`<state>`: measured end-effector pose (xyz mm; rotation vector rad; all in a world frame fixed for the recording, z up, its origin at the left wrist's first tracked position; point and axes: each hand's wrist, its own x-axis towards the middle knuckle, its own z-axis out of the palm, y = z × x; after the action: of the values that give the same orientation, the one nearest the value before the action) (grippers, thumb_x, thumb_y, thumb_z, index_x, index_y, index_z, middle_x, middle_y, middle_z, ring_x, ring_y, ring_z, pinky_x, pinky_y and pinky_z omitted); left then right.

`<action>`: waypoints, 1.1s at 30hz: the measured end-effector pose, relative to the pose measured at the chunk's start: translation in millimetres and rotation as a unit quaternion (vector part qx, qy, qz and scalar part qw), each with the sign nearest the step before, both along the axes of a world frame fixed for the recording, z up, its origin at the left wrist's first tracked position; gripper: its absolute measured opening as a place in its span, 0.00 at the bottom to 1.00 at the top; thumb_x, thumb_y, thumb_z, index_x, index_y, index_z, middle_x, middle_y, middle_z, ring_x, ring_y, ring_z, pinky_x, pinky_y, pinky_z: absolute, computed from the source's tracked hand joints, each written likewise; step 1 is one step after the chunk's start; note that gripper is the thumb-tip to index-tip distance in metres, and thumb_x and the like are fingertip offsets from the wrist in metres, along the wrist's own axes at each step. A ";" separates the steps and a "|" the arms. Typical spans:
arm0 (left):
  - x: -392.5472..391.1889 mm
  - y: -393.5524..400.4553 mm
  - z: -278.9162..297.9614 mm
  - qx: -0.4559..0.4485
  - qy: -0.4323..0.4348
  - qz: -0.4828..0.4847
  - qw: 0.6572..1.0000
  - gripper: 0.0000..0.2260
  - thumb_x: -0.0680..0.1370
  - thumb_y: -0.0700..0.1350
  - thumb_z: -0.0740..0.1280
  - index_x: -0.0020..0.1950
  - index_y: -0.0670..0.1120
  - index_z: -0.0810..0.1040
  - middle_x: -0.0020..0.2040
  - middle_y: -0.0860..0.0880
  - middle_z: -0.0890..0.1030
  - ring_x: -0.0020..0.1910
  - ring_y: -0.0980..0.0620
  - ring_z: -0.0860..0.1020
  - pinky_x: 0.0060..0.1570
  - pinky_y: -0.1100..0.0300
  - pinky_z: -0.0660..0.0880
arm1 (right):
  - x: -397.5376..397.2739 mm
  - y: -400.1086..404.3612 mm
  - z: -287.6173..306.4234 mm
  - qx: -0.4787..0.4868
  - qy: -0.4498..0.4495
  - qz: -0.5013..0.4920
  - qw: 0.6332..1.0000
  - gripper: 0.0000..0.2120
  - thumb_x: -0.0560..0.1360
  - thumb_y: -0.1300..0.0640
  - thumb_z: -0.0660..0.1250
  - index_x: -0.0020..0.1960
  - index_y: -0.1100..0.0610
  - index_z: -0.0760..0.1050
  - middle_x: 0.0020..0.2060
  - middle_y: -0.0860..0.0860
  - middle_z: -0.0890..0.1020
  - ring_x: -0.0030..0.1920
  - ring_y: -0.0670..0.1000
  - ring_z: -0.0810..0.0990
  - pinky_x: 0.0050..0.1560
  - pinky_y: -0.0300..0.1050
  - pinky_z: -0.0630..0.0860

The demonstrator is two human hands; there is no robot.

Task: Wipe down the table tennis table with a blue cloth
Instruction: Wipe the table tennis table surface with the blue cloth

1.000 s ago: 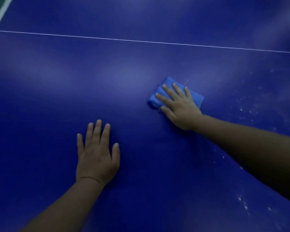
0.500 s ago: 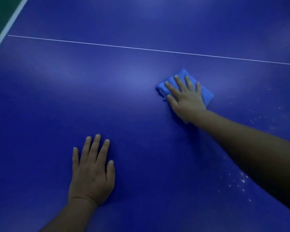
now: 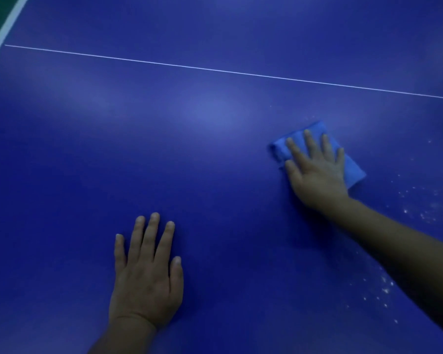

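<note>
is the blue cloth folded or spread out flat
Folded. The blue cloth is a compact pad barely wider than the right hand pressing it, with a rolled fold edge showing at its left end.

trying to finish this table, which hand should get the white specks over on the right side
Right. The right hand is already flat on the blue cloth, and the white specks lie just beside it. The left hand is bare, flat on the table, farther from them.
</note>
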<state>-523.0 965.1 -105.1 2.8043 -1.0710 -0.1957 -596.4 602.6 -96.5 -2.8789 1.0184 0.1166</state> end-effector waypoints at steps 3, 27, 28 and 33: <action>0.8 -0.7 -1.3 -0.016 -0.009 -0.004 1.000 0.28 0.77 0.53 0.54 0.75 0.43 0.68 0.78 0.43 0.63 0.79 0.42 0.57 0.73 0.34 0.51 | 45.8 78.2 -8.3 0.011 -0.044 0.102 0.994 0.27 0.79 0.39 0.49 0.77 0.42 0.64 0.79 0.52 0.61 0.78 0.64 0.56 0.73 0.72 0.49; 1.9 -0.2 -1.7 0.007 0.006 -0.009 1.000 0.28 0.78 0.54 0.54 0.76 0.44 0.64 0.80 0.44 0.60 0.79 0.43 0.55 0.74 0.38 0.47 | 137.0 23.9 -6.2 0.033 -0.002 0.105 0.994 0.25 0.83 0.40 0.50 0.79 0.39 0.55 0.81 0.47 0.53 0.80 0.58 0.48 0.75 0.68 0.43; 2.0 -0.6 -1.3 0.005 0.007 -0.008 1.000 0.28 0.78 0.54 0.54 0.76 0.44 0.64 0.79 0.44 0.60 0.79 0.43 0.55 0.74 0.38 0.46 | 133.7 2.1 -2.6 0.017 0.001 0.093 0.996 0.25 0.83 0.41 0.50 0.79 0.40 0.55 0.81 0.48 0.53 0.80 0.58 0.48 0.75 0.69 0.44; 1.9 -1.8 0.1 0.004 0.009 -0.007 1.000 0.28 0.78 0.53 0.54 0.76 0.43 0.64 0.79 0.42 0.61 0.79 0.42 0.55 0.75 0.38 0.47 | 75.3 -137.5 9.5 0.024 -0.016 -0.287 0.958 0.26 0.82 0.40 0.46 0.80 0.40 0.52 0.81 0.49 0.50 0.80 0.60 0.45 0.74 0.71 0.44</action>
<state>-521.1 963.3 -105.0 2.7982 -1.0877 -0.2275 -521.2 465.2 -87.0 -2.4092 1.7558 0.0518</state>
